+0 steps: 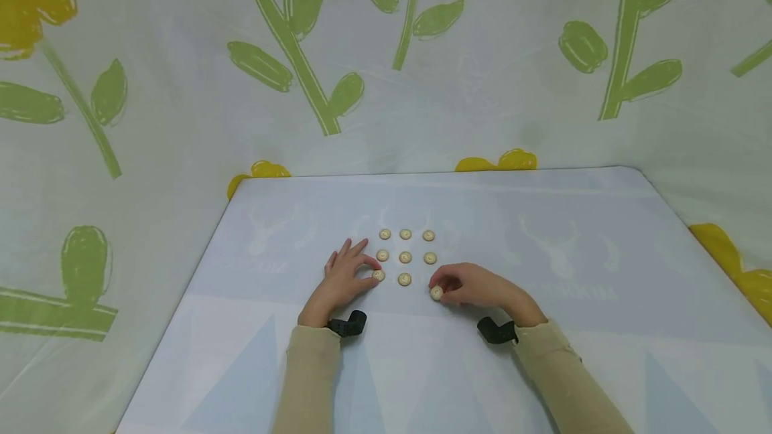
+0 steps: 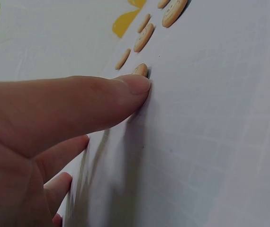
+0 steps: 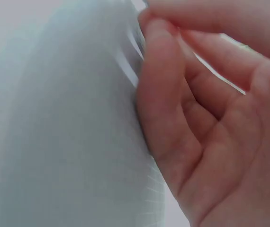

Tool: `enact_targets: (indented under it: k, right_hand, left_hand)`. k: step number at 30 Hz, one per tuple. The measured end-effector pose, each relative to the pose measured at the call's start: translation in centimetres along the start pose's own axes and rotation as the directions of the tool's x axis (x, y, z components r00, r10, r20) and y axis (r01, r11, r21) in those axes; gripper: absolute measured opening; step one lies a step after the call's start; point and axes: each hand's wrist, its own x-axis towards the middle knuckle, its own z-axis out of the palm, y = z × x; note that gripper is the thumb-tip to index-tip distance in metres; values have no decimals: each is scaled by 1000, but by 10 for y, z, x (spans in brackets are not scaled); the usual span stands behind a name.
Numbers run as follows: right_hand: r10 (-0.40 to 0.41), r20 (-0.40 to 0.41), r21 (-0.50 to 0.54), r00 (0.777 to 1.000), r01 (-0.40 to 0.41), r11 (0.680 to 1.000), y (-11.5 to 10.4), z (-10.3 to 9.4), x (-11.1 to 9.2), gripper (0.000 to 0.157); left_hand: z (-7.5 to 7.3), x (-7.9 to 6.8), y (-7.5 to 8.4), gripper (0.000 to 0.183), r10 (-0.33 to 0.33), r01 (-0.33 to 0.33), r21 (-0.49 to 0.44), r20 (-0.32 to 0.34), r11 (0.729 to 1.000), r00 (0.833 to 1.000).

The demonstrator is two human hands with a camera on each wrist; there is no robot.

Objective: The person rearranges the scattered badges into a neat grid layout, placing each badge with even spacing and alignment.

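Small round wooden discs with dark marks on their faces lie in a grid on the table. My left hand [image 1: 345,278] has thumb and index finger around the near-left disc [image 1: 378,275], its other fingers spread out. In the left wrist view the thumb covers most of that disc [image 2: 140,70], which lies at the table surface. To the right, my right hand [image 1: 476,285] pinches another disc [image 1: 437,293] between thumb and fingers, low over the table at the grid's near-right corner. The right wrist view shows the curled fingers [image 3: 161,71], which hide the disc there.
Beside the left hand's disc lies the near middle disc [image 1: 405,279]. Two more rows are farther back, with a centre disc [image 1: 405,257] and a far-right disc [image 1: 429,236]. The pale table [image 1: 561,220] ends at a flowered cloth wall [image 1: 482,99]. Each wrist wears a black camera [image 1: 350,323].
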Motion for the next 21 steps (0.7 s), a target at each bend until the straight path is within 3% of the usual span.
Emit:
enact_targets:
  k: [11, 16, 21]
  right_hand:
    - [79, -203, -70, 976, -95, 993, -3, 8, 6, 18]
    - [104, -259, -86, 960, -130, 988, -8, 12, 9, 17]
    - [73, -295, -136, 953, -118, 984, -7, 14, 11, 15]
  left_hand:
    - [0, 0, 0, 13, 16, -16, -4, -9, 1000, 1000]
    - [0, 0, 0, 13, 7, -7, -2, -9, 1000, 1000]
    - [0, 0, 0, 13, 8, -8, 2, -9, 1000, 1000]
